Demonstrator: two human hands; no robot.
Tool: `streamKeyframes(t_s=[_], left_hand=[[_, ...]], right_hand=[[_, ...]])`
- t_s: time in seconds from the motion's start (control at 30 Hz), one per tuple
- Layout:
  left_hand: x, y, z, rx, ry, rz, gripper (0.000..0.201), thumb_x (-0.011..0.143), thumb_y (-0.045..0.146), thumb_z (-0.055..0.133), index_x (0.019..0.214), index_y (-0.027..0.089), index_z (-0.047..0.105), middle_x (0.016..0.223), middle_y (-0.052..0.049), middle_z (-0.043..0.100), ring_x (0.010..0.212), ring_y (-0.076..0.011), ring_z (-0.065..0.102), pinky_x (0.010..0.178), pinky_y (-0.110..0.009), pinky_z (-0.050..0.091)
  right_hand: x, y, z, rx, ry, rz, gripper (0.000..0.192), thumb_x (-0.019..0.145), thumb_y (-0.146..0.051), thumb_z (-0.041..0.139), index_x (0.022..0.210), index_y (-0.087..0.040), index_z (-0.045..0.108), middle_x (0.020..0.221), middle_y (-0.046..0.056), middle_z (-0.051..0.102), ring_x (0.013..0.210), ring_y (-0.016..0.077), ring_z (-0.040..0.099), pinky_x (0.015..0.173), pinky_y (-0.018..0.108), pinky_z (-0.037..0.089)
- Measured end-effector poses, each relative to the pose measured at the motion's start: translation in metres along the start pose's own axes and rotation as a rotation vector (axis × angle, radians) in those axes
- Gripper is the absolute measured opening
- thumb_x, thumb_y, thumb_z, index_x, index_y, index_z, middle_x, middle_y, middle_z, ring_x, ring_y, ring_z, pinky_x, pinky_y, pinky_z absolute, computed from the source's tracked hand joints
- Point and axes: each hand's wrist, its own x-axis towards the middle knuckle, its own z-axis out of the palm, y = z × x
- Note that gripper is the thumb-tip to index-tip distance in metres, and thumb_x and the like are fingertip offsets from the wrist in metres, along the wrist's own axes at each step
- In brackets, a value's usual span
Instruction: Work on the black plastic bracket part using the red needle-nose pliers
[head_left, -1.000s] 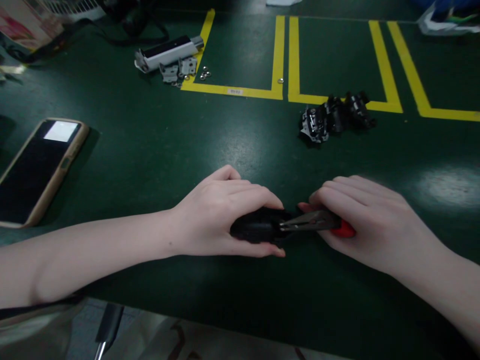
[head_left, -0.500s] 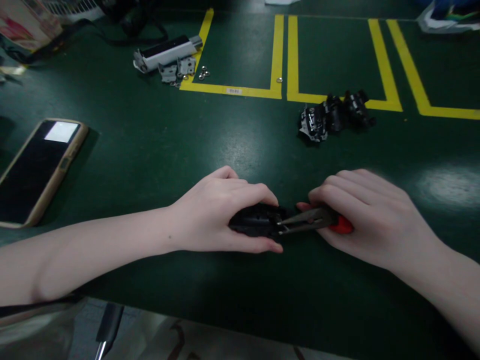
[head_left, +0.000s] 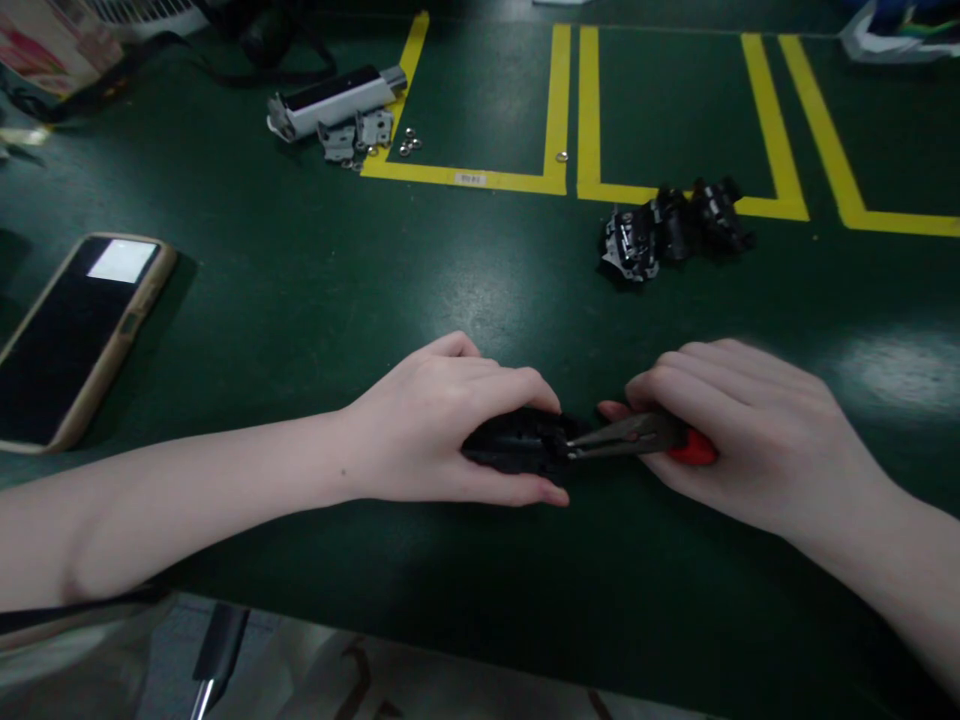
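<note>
Fingers (head_left: 517,388) of the left hand (head_left: 412,440): bent partway round a black part (head_left: 510,445), thumb on its near side
Fingers of the right hand (head_left: 757,440): curled closely round the red-handled pliers (head_left: 637,434)
Pliers' tips: slightly parted, at the black part's right end; whether they grip anything is too small to tell
Black part: low over the green counter (head_left: 300,320), between the hands
Beyond the right hand: black-and-metal assemblies (head_left: 630,243) near yellow tape (head_left: 510,183)
Far left: a phone (head_left: 52,360), screen up
</note>
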Motion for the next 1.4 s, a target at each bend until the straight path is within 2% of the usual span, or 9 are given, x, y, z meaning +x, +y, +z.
streamKeyframes(t_s=[0.3, 0.43, 0.8, 0.93, 1.1, 1.27, 1.4], left_hand=[[-0.003, -0.002, 0.001, 0.036, 0.03, 0.055, 0.04, 0.089, 0.045, 0.075, 0.113, 0.016, 0.061, 0.106, 0.001, 0.076, 0.084, -0.0128, 0.067, 0.078, -0.029, 0.042], [-0.002, -0.002, 0.001, -0.019, 0.03, 0.041, 0.041, 0.088, 0.049, 0.074, 0.109, 0.016, 0.063, 0.098, 0.001, 0.076, 0.077, -0.0129, 0.066, 0.077, -0.029, 0.043], [0.002, -0.002, -0.003, -0.153, -0.066, -0.058, 0.039, 0.083, 0.051, 0.078, 0.106, 0.021, 0.067, 0.086, 0.004, 0.073, 0.068, -0.012, 0.061, 0.071, -0.025, 0.045], [0.001, -0.003, -0.004, -0.161, -0.038, -0.041, 0.04, 0.082, 0.05, 0.08, 0.105, 0.021, 0.067, 0.086, 0.004, 0.073, 0.069, -0.012, 0.063, 0.069, -0.025, 0.046], [-0.001, -0.003, -0.001, -0.088, 0.027, 0.024, 0.038, 0.086, 0.048, 0.077, 0.108, 0.019, 0.064, 0.097, 0.001, 0.076, 0.076, -0.0135, 0.068, 0.073, -0.027, 0.048], [-0.003, -0.003, 0.0, -0.053, 0.032, 0.058, 0.039, 0.087, 0.046, 0.077, 0.111, 0.019, 0.063, 0.102, 0.001, 0.077, 0.079, -0.0122, 0.07, 0.077, -0.027, 0.049], [-0.002, -0.002, -0.001, -0.106, 0.057, 0.062, 0.04, 0.084, 0.045, 0.08, 0.107, 0.016, 0.065, 0.096, 0.0, 0.077, 0.075, -0.0126, 0.068, 0.075, -0.027, 0.049]], right_hand=[[0.002, 0.0, 0.001, 0.006, 0.016, -0.023, 0.015, 0.092, -0.016, 0.058, 0.086, -0.02, 0.046, 0.075, -0.001, 0.051, 0.067, 0.0141, 0.049, 0.061, 0.03, 0.037], [0.003, -0.001, 0.001, -0.006, 0.03, -0.032, 0.015, 0.093, -0.016, 0.058, 0.085, -0.02, 0.045, 0.073, -0.001, 0.05, 0.066, 0.0136, 0.048, 0.06, 0.029, 0.038], [0.006, -0.003, -0.006, -0.13, 0.053, -0.099, 0.012, 0.091, -0.013, 0.06, 0.084, -0.017, 0.052, 0.072, 0.002, 0.057, 0.065, 0.0153, 0.052, 0.059, 0.03, 0.042], [0.007, -0.006, -0.005, -0.062, 0.045, -0.059, 0.013, 0.092, -0.014, 0.059, 0.082, -0.018, 0.05, 0.072, 0.002, 0.056, 0.066, 0.0159, 0.054, 0.06, 0.031, 0.042], [0.005, -0.009, -0.005, 0.059, -0.009, 0.009, 0.018, 0.087, -0.009, 0.059, 0.084, -0.02, 0.046, 0.077, 0.001, 0.056, 0.067, 0.0147, 0.052, 0.062, 0.03, 0.038], [0.004, -0.008, -0.003, 0.072, 0.022, -0.018, 0.017, 0.09, -0.011, 0.058, 0.085, -0.02, 0.045, 0.077, 0.0, 0.056, 0.066, 0.0132, 0.049, 0.062, 0.03, 0.037], [0.005, -0.003, -0.004, 0.016, 0.024, -0.032, 0.016, 0.091, -0.011, 0.057, 0.085, -0.02, 0.046, 0.076, 0.0, 0.055, 0.068, 0.0137, 0.05, 0.061, 0.029, 0.038]])
